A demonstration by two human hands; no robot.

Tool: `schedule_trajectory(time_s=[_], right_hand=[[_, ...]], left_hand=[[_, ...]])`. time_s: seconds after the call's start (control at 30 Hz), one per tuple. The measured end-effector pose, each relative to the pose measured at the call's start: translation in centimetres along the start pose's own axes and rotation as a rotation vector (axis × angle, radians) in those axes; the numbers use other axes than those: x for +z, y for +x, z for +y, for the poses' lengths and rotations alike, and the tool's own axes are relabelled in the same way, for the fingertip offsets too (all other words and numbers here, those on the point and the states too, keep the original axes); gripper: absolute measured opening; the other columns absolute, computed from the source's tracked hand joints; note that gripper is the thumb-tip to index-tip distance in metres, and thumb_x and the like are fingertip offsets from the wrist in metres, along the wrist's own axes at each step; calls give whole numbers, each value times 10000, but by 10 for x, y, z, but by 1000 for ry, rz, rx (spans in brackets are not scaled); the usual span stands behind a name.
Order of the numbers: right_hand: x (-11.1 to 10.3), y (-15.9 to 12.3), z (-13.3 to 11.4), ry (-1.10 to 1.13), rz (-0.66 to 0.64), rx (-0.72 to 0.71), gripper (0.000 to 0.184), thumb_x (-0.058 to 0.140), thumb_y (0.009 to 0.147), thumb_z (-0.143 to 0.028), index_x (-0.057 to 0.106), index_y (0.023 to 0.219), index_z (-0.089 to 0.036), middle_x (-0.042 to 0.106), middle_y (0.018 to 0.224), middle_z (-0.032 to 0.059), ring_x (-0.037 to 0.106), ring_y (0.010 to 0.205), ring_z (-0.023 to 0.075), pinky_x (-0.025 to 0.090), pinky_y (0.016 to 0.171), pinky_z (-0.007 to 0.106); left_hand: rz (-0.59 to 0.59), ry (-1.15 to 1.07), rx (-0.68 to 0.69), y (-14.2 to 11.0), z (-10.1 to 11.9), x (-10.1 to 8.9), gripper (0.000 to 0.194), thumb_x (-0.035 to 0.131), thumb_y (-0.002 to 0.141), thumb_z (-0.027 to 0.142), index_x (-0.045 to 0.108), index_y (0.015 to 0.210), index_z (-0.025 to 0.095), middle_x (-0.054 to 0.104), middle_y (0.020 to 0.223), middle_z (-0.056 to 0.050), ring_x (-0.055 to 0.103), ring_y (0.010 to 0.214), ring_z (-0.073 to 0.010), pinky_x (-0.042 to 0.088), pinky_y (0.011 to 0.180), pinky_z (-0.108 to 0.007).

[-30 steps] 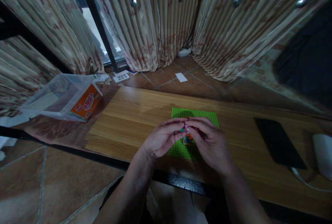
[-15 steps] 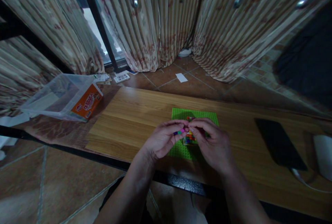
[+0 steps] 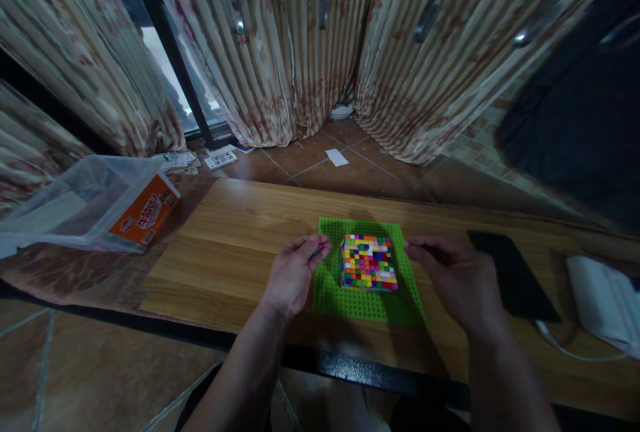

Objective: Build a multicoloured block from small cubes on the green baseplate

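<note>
A green studded baseplate lies on the wooden table. On it stands a square block of many small coloured bricks. My left hand rests at the plate's left edge, fingers curled around small coloured pieces that barely show at the fingertips. My right hand hovers at the plate's right edge with fingers pinched on a tiny piece I cannot make out. Both hands are apart from the block.
A clear plastic box with an orange label lies at the table's left end on a brown mat. A black phone and a white device with a cable lie at the right. Curtains hang behind; papers lie on the tiled floor.
My hands were together over the block; now they have parted to either side, uncovering the coloured block. The view has shifted slightly down and right.
</note>
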State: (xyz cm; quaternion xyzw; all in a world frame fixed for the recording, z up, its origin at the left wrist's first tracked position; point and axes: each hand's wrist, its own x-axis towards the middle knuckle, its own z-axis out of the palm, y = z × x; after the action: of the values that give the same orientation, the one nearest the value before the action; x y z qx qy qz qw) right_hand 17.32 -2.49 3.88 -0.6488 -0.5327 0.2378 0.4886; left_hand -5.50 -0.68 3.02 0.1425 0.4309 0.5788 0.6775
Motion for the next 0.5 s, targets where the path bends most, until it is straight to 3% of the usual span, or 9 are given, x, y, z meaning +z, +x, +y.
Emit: schedule_trajectory(time_s=[0.1, 0.27, 0.5], right_hand=[[-3, -1, 8, -41, -60, 42, 169, 735, 741, -391, 770, 815, -243, 761, 853, 22, 703, 788, 206, 552, 732, 340], [11, -5, 12, 6, -105, 91, 220, 728, 741, -423, 766, 836, -228, 773, 841, 41, 713, 779, 220, 552, 727, 354], [22, -3, 5, 13, -76, 109, 223, 737, 729, -427, 760, 786, -213, 775, 817, 51, 712, 747, 213, 560, 715, 350]], left_hand=[[19, 22, -7, 0, -2, 1, 46, 772, 731, 94, 747, 693, 92, 743, 802, -70, 688, 793, -119, 544, 880, -238], [-2, 74, -24, -1, -4, 2, 59, 742, 695, 46, 760, 717, 98, 752, 810, -72, 700, 797, -129, 540, 900, -252], [-41, 98, -29, -1, -3, 1, 102, 768, 653, 49, 762, 742, 100, 745, 798, -66, 696, 799, -132, 533, 892, -256]])
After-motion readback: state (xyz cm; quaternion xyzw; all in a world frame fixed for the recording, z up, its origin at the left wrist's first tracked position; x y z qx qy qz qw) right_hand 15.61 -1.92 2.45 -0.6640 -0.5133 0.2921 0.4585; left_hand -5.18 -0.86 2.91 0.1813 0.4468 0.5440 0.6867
